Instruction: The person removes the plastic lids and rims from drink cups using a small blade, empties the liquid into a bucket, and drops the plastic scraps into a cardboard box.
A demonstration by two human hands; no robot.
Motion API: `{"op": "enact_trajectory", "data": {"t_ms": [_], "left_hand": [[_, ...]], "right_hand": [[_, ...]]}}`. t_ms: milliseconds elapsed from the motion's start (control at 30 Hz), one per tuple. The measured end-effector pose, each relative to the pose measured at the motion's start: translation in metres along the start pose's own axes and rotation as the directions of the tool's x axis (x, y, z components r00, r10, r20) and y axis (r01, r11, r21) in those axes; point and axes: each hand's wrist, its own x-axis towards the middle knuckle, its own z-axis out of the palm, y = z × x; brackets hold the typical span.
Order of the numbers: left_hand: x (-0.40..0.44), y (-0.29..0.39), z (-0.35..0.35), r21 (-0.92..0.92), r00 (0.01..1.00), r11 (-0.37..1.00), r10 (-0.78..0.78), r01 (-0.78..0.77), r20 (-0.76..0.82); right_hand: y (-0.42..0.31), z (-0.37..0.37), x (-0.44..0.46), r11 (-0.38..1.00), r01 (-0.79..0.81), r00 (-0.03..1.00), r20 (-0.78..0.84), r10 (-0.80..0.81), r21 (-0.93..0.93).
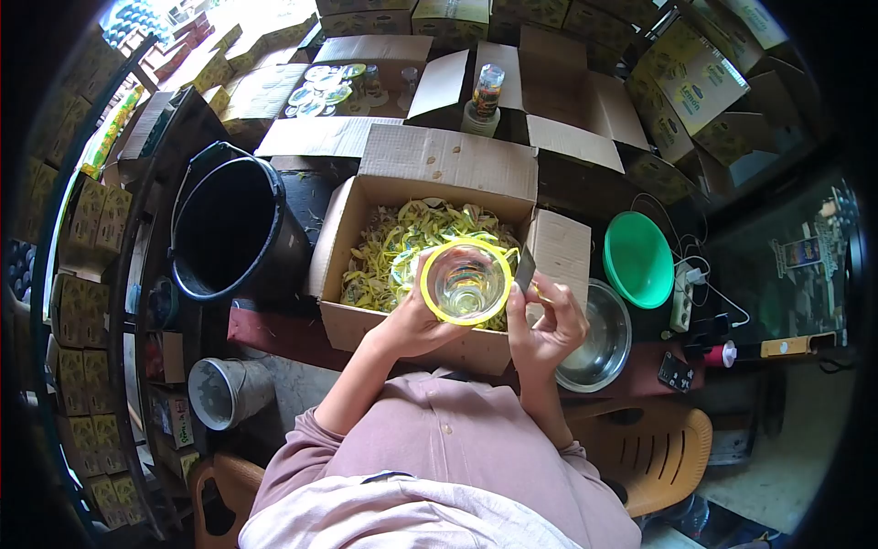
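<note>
My left hand (413, 316) is wrapped round a clear cup (466, 284) with a bright yellow rim, its mouth turned up toward me. In my right hand (547, 322) a small dark blade (525, 269) is pinched, its flat side close to the cup's right rim. A thin yellow strip stands off the rim beside the blade; whether the blade touches it I cannot tell. Below both hands is an open cardboard box (448, 169) filled with yellow plastic shavings (384, 261).
Left of the box stands a black bucket (293, 242), with a whitish pail (247, 389) lower down. On the right are a green basin (637, 261), a metal bowl (608, 343) and a power strip (681, 297). Behind, an open carton (325, 128) holds round lids; a bottle (487, 87) stands nearby.
</note>
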Motion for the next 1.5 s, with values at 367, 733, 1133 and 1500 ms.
{"op": "enact_trajectory", "data": {"t_ms": [367,733,1133,1500], "left_hand": [[-0.006,-0.001,0.004,-0.42,0.99,0.904,-0.124,0.085,-0.066],[-0.008,-0.002,-0.01,-0.876,0.969,0.481,-0.231,0.041,-0.082],[-0.006,0.002,-0.019,-0.106,0.964,0.988,0.08,-0.11,-0.252],[-0.022,0.023,-0.04,-0.188,0.974,0.982,-0.009,-0.034,-0.224]], "right_hand": [[-0.006,-0.002,-0.002,0.999,0.013,1.0,0.015,-0.013,-0.044],[0.049,0.015,-0.008,0.905,-0.338,0.724,0.543,0.425,-0.258],[0.059,-0.008,-0.022,0.898,-0.289,0.747,0.508,0.429,-0.333],[0.073,-0.032,-0.085,0.758,-0.652,0.74,0.22,0.636,0.001]]}}
